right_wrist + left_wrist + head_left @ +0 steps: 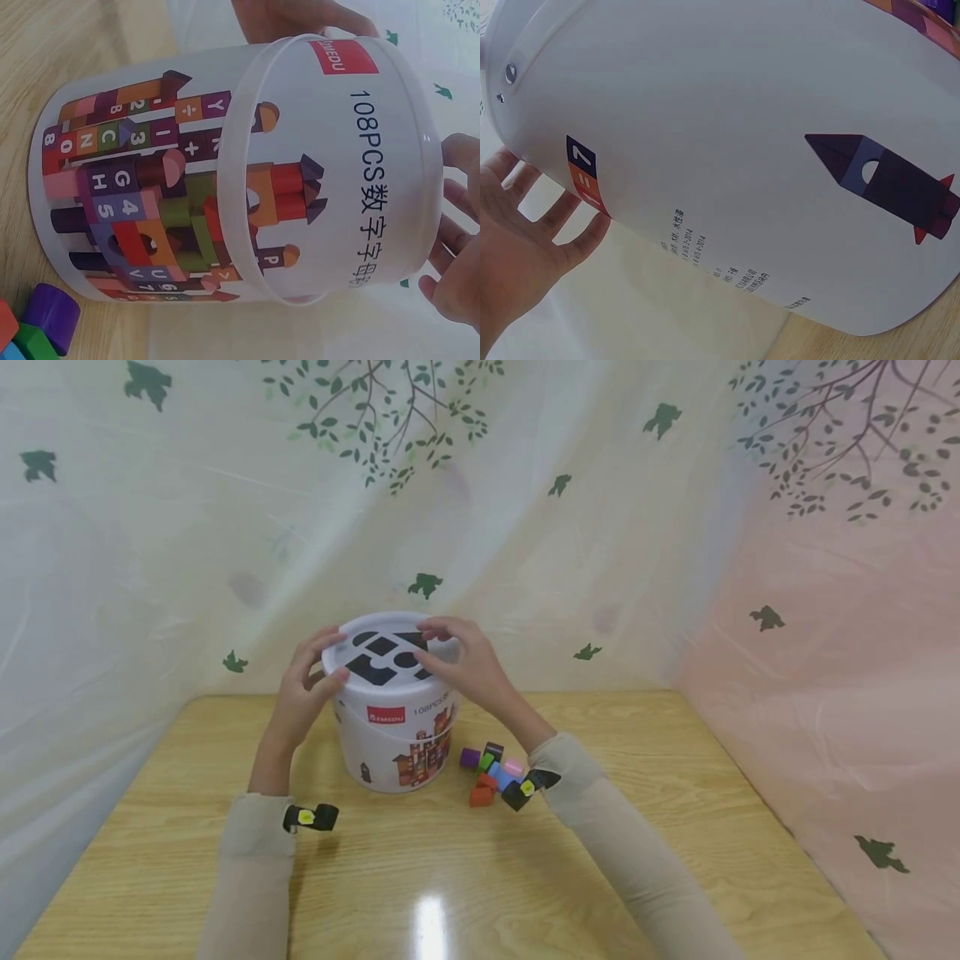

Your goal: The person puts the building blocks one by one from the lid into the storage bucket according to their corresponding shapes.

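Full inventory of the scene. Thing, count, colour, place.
table: one, light wood, foreground
bucket: one, white with coloured print, on table
lid: one, white with black shapes, atop bucket
handle: one, white, across bucket's printed side
blocks: at least six, purple, dark, green, blue, pink, orange-red, right of bucket; some may be hidden
backdrop: pale with green prints, behind table; sheet count unclear
wrist cameras: two, black with yellow marks, one per wrist
sleeves: two, beige, forearms
left hand: one, bare, lid's left edge
right hand: one, bare, lid's right side
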Available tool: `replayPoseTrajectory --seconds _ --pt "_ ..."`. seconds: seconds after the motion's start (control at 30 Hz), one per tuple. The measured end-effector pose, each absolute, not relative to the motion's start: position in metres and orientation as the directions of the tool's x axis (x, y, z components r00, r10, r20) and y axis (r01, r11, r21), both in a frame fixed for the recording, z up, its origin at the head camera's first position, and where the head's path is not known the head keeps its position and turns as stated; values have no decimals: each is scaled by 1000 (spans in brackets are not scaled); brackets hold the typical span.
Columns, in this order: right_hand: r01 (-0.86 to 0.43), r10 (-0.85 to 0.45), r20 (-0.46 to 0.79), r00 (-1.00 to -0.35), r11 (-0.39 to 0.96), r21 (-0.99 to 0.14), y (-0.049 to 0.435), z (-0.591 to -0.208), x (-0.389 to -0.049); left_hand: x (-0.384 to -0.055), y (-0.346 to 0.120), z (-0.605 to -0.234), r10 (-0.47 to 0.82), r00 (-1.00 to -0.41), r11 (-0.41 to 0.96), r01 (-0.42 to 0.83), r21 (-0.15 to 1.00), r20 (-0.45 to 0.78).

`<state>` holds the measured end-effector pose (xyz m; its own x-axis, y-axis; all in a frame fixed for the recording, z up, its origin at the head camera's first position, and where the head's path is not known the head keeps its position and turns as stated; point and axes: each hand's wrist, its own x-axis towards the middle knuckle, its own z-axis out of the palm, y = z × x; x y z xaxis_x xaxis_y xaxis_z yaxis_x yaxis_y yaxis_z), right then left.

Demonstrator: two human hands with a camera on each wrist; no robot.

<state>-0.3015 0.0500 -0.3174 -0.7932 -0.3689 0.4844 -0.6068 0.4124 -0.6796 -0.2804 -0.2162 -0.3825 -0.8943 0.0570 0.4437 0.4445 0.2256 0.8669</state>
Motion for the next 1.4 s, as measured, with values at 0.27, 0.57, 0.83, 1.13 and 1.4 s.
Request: replayPoseTrajectory --seconds 0.27,0.57,0.83,1.13,1.4 --pt "-622 -341 521 -783 404 -670 68 -326 -304 -280 -215 -382 56 -898 236 436 868 436" --pt "-626 -282 561 -779 399 -669 97 -343 -308 -279 -215 -382 53 -895 227 443 867 443" --pt "-564 -277 491 -826 430 -705 126 -366 -312 -279 -216 -382 55 -894 220 446 868 446" --pt "-483 -380 314 -870 530 -697 150 -394 -312 -279 -216 -383 56 -895 233 443 866 443" --pt "-518 -494 238 -836 570 -638 163 -418 -315 -280 -215 -384 53 -895 240 443 864 444"
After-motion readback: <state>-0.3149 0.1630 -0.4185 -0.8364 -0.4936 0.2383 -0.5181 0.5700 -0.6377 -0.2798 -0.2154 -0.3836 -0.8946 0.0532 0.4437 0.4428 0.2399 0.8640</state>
